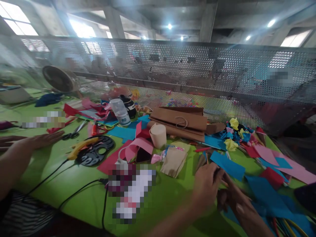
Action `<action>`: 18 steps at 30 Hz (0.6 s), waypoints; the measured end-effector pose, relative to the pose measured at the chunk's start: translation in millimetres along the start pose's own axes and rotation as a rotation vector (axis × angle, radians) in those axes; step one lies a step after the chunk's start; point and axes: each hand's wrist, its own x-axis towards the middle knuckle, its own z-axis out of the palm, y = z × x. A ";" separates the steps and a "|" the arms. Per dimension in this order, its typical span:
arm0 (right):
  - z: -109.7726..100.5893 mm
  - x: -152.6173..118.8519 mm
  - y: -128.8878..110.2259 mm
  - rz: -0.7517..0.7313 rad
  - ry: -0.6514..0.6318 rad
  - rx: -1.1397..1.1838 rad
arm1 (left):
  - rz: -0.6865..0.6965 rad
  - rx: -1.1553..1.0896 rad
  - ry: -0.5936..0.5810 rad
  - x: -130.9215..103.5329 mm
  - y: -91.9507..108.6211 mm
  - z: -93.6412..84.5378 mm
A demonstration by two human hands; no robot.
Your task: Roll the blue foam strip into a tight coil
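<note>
My left hand (207,184) is at the lower right, its fingers bent and pinched together. Against it is my right hand (237,202), with curled fingers meeting those of the left. A thin, orange-brown sliver shows between them, but the fingers hide most of it and I cannot make out what it is. Just beyond the hands lies a blue paper piece (228,165). More blue paper (265,191) spreads to the right of my right hand. A small tan paper piece (174,161) rests on the green table (172,200) to the left.
Another person's hand (44,140) lies flat at the left, near scissors (74,132). A yellow glue gun (82,147) rests on a black tray (95,156), its cord trailing forward. Folded brown paper (179,121), a cream roll (158,135) and a plastic cup (120,113) stand before a perforated metal screen (172,72).
</note>
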 end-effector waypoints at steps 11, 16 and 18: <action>-0.9 -4.4 20.4 -0.107 0.110 -0.146 | 0.264 0.321 0.062 0.8 -13.0 5.1; -25.1 1.0 13.4 -0.068 0.507 -0.060 | 0.401 0.226 -0.093 -2.7 -14.6 11.6; -40.6 1.4 11.3 -0.101 0.590 -0.070 | 0.384 0.207 -0.077 0.8 -12.8 7.7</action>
